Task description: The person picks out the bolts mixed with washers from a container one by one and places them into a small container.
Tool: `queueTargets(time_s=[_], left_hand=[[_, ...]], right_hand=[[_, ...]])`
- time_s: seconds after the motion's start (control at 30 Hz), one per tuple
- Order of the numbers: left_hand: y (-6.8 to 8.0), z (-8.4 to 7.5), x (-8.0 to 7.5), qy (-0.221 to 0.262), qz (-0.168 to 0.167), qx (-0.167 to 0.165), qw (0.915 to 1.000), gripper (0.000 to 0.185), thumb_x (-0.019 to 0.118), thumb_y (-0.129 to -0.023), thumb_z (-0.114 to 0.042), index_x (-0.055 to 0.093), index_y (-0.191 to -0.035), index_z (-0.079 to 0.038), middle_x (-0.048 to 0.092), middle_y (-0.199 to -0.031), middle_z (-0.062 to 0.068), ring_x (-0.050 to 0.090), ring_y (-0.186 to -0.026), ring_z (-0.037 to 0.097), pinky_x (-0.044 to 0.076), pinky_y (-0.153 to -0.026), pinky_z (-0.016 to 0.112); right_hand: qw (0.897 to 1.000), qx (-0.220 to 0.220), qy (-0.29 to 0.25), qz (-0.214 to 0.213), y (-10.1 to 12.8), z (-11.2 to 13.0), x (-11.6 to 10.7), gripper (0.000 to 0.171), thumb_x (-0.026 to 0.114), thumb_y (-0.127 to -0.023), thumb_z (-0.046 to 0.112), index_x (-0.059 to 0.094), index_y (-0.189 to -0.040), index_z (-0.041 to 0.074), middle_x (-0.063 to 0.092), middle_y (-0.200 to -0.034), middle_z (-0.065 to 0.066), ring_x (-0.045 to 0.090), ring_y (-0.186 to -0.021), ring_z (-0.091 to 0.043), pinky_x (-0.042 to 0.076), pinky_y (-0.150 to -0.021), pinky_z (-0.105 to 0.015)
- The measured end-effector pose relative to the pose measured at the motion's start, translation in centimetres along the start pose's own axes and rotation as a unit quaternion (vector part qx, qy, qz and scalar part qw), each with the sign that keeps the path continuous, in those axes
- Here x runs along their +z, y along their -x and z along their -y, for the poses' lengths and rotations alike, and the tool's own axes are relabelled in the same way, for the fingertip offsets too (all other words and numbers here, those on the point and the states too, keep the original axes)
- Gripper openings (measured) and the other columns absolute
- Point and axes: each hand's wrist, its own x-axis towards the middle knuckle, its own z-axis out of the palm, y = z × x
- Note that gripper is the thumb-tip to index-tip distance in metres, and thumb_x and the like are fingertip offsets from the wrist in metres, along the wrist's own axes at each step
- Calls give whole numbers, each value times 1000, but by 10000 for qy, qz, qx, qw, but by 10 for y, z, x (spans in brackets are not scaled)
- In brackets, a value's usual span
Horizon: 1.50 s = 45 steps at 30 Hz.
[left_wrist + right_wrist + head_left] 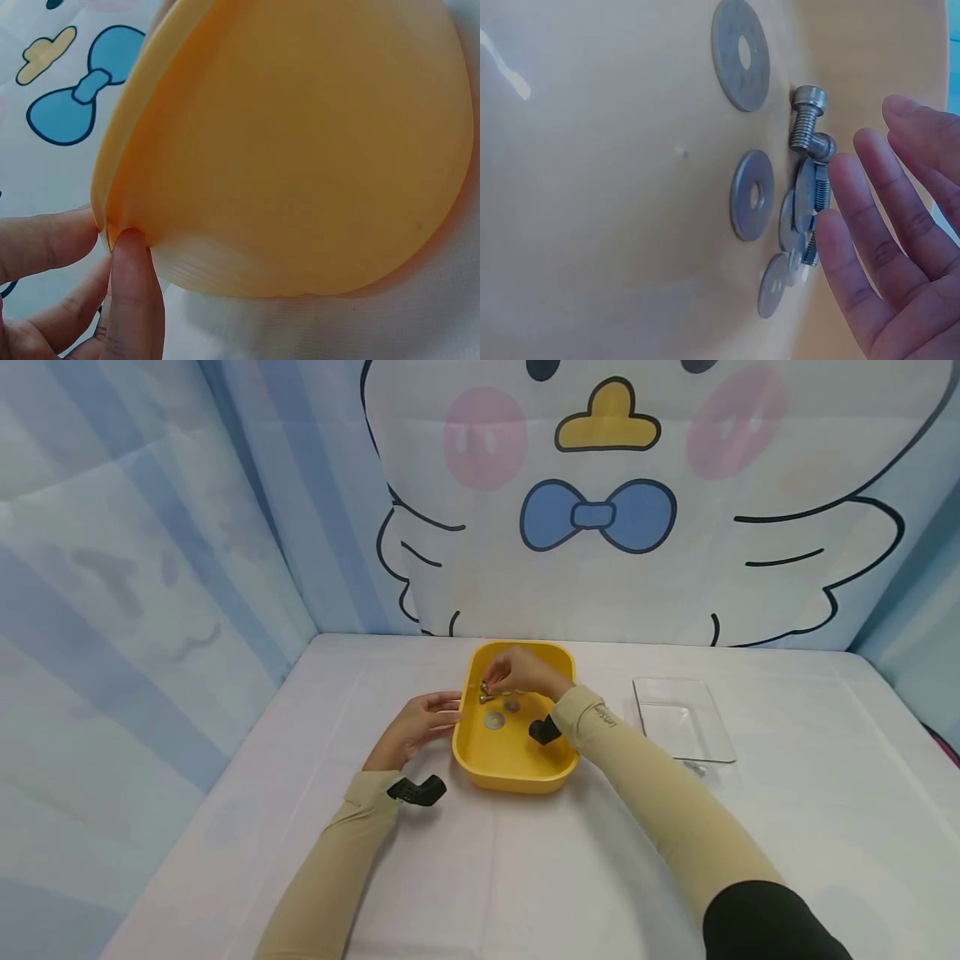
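Note:
A yellow tray (510, 756) sits in the middle of the table. On its floor lie flat steel washers (494, 720) and, toward the far left corner, short socket-head bolts (486, 697). My right hand (501, 681) reaches into the tray from the right. In the right wrist view its fingers (855, 225) are nearly straight, one tip touching a washer (804, 201) that leans by a bolt (808, 116). More washers (751, 195) lie flat beside them. My left hand (438, 714) rests with straight fingers (131, 285) against the tray's outer left wall (300, 150).
A clear shallow plastic tray (682, 718) lies to the right of the yellow one. The white-covered table is walled in by printed cloth at the back and on both sides. A black camera mount (416, 790) sits on each wrist.

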Motion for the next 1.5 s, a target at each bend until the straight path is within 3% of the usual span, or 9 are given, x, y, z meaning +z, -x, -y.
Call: queueTargets(time_s=[0.57,0.93,1.5], left_hand=[[1,-3,2,57,-83,-112,9999,48,58,-91,-1,48,-137,-7,48,-137,15,52,-123,28,46,-104,39],[2,-2,1,34,-14,-32,10000,48,58,-90,-1,47,-137,-6,48,-137,16,52,-122,26,45,-105,39],[0,0,2,6,-91,-12,10000,47,58,-91,-1,47,-137,-6,49,-136,17,53,-120,27,46,-104,40]], right_hand=[[9999,118,-60,12,-8,-1,3,17,70,-81,1,69,-97,-2,71,-96,-16,66,-86,-20,57,-77,-25],[9995,250,79,149,-9,-2,6,17,71,-80,2,70,-97,-1,71,-96,-14,65,-86,-20,57,-86,-29],[9994,106,182,260,-13,-5,8,17,73,-77,0,71,-94,0,73,-95,-13,65,-85,-18,57,-80,-26]])
